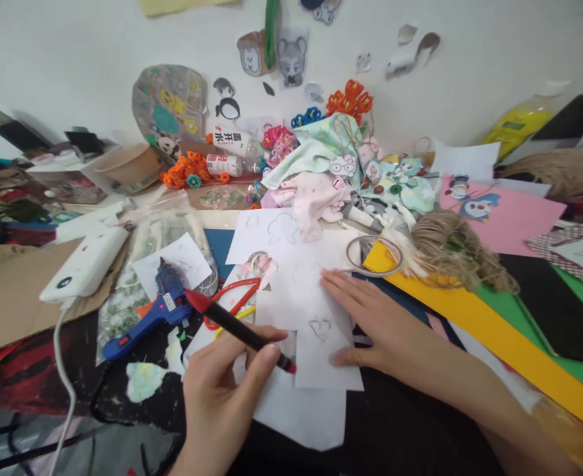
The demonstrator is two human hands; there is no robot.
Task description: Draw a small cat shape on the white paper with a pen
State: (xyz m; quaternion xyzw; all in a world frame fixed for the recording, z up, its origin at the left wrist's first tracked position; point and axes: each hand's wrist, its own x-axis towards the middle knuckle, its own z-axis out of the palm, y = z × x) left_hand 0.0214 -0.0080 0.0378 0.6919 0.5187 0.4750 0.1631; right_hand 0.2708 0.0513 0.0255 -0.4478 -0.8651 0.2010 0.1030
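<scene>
In the head view, my left hand point(229, 390) is closed around a black marker with red ends point(236, 327). One end of the marker points up and left, the other down toward the lower left corner of a white paper sheet point(334, 360). A faint pencil sketch point(320, 327) is on that sheet. My right hand point(365, 317) lies open on the paper's right side, fingers stretched out. More white paper with a cloud-like outline point(282, 228) lies further back. Red-handled scissors point(234, 301) rest left of the sheets, partly hidden.
Left of my hands are a blue glue gun point(160, 307) and a white device with a cable point(86, 264). A yellow strip point(470, 311), a twine bundle point(457, 254) and a black flat item point(556, 307) lie right. Fabric point(316, 192) and yarn flowers point(185, 170) crowd the back.
</scene>
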